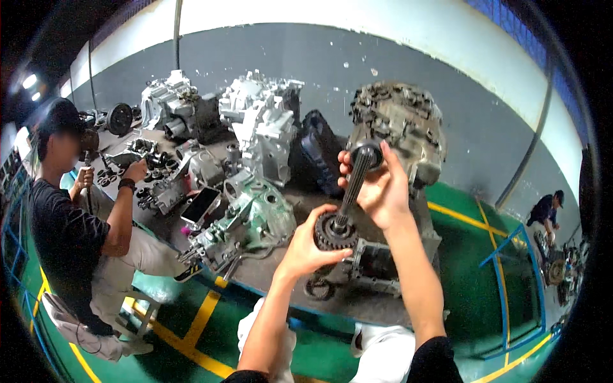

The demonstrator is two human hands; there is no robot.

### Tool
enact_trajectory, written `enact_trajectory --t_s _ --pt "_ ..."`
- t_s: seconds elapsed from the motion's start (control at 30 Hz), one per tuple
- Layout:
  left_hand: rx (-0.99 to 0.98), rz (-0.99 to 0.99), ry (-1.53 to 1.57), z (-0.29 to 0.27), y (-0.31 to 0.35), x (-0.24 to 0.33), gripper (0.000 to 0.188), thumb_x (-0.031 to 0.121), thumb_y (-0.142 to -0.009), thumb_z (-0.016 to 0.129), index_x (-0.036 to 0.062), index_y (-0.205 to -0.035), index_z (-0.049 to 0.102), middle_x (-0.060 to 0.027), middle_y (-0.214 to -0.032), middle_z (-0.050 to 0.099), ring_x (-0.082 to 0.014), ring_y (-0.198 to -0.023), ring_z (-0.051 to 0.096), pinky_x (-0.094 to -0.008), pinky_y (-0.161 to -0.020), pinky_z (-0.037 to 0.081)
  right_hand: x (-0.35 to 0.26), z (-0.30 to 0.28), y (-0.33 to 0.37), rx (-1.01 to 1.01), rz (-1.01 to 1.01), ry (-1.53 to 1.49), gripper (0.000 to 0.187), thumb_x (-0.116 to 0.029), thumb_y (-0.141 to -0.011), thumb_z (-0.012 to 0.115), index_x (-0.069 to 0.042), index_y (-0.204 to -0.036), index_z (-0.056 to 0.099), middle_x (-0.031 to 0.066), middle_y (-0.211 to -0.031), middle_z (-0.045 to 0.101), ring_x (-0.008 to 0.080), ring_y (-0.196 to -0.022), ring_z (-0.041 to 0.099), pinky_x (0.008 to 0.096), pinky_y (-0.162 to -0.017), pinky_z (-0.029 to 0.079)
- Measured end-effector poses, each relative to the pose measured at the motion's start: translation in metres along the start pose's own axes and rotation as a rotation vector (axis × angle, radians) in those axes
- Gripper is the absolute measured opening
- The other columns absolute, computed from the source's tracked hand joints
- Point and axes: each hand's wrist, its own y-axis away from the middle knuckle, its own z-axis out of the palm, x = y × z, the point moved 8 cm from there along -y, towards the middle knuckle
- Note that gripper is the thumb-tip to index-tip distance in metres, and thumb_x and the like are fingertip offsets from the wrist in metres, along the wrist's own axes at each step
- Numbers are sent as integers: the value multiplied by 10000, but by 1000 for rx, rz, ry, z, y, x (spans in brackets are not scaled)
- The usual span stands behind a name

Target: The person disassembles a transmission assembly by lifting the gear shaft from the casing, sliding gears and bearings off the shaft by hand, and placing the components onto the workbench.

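A splined metal shaft (359, 180) stands tilted above the workbench, its upper end leaning right. My left hand (305, 250) is closed around the toothed gear (334, 232) at its lower end, thumb along the near side. My right hand (388, 195) grips the upper end, where a dark round collar (375, 159) sits at the palm; whether the collar is fixed to the shaft I cannot tell. Below the gear, a dark ring (318, 288) lies on the bench. Beside it rests a rectangular metal housing (375, 263), partly hidden by my right forearm.
Several gearbox casings (258, 118) stand along the wall, with a greenish-stained casing (265, 210) nearer me. A large brown-grey transmission (399, 121) is at the back right. A phone (200, 205) lies on the bench. A co-worker (70, 223) sits at left; another person (546, 214) works far right.
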Motion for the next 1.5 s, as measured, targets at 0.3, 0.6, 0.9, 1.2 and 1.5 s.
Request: enact_trajectory --t_s 0.3,0.6,0.9,1.2,1.5 --pt "14 5 2 -1 -2 9 861 235 -659 927 22 -1373 497 -111 -1130 700 -193 -1053 676 -329 -979 507 -15 37 -6 -114 -64 74 661 -561 -1001 513 75 -1109 659 180 -1161 665 247 -979 643 417 -865 562" --pt "10 8 5 -2 3 10 865 223 -652 929 28 -1377 500 -127 -1180 694 -197 -1108 664 -336 -1001 497 -26 33 2 -137 -78 267 629 -502 -974 577 85 -1193 622 157 -1186 640 217 -979 631 369 -901 545" --pt "-5 23 -9 0 1 9 873 221 -655 928 26 -1384 489 -141 -1188 689 -214 -1112 665 -346 -1014 492 -64 53 10 -273 -328 931 472 -392 -919 670 8 -1168 647 42 -1164 602 120 -1079 543 286 -957 425" --pt "90 59 -7 -4 1 4 960 229 -651 927 40 -1445 421 -157 -1262 634 -243 -1173 625 -356 -1061 464 -58 54 20 -229 -431 1257 416 -299 -798 836 4 -1038 684 59 -1109 632 156 -1033 602 315 -905 473" --pt "65 37 132 -4 4 -1 1010 187 -653 931 74 -1497 388 -145 -1312 603 -228 -1211 601 -363 -1075 459 -17 35 37 -262 -281 1225 441 -306 -742 886 8 -989 699 52 -1003 585 162 -959 614 328 -874 491"
